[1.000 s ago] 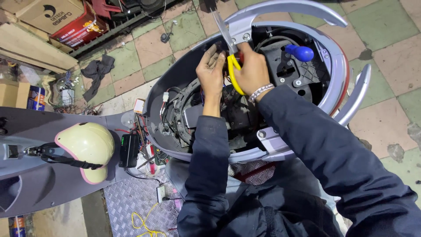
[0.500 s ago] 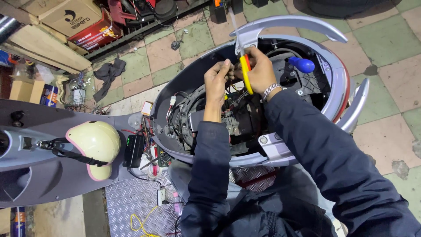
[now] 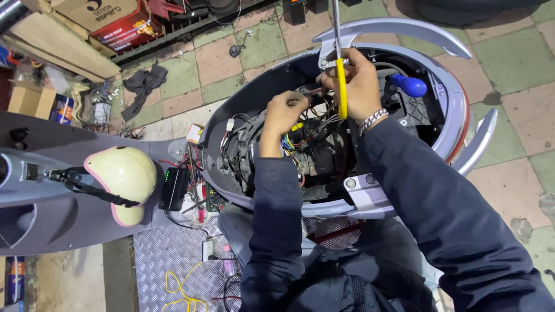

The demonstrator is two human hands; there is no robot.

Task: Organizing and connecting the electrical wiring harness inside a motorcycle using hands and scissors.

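I look down into the open rear body of a grey scooter [image 3: 451,104], its seat off and wiring exposed. My right hand [image 3: 358,86] grips yellow-handled scissors [image 3: 341,86] that point upward, blades toward the top edge. My left hand [image 3: 283,112] pinches a bundle of coloured wires [image 3: 312,112] just left of the scissors, the two hands nearly touching. Dark sleeves cover both my arms, and a metal bracelet sits on the right wrist.
A blue rounded part [image 3: 409,85] sits inside the scooter at right. A cream helmet [image 3: 118,176] lies on a grey seat at left. A black box with green lights [image 3: 172,188], loose cables and a checker-plate ramp [image 3: 173,271] are below. Cardboard boxes [image 3: 98,11] and a dark rag [image 3: 141,84] lie on the tiled floor.
The scissors have swung from tilted to upright and point higher. My left hand has dropped lower and leftward, pulling on the wires. The view has shifted slightly.
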